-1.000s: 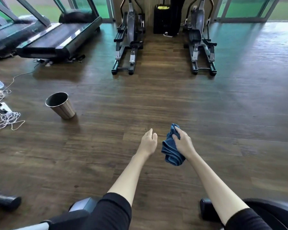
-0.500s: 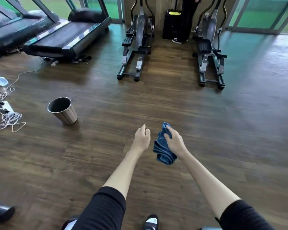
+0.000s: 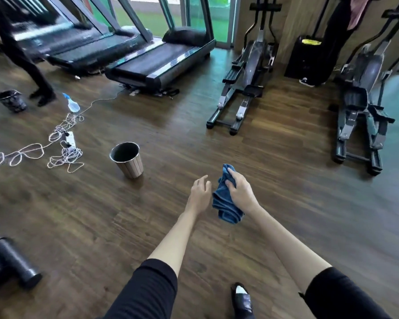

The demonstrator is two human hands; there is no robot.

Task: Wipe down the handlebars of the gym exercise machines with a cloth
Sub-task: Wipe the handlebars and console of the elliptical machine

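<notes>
**Cloth in hand, machines still ahead**

Clutching a bunched dark-blue terry cloth (image 3: 224, 208) in the right hand (image 3: 241, 192), low over the brown wood-plank floor (image 3: 286, 226). Left hand (image 3: 199, 192) empty, fingers loosely curled, just beside the cloth. No handlebar within reach yet. Head for the grey-and-black elliptical trainer (image 3: 244, 88) far ahead, passing right of the ribbed metal waste bin (image 3: 128, 161). Refold to a flat pad, then wrap round each curved black handlebar (image 3: 250, 26) and draw along its whole length.

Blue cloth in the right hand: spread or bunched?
Bunched. The blue terry cloth hangs crumpled in loose folds from the gripping right hand.
</notes>
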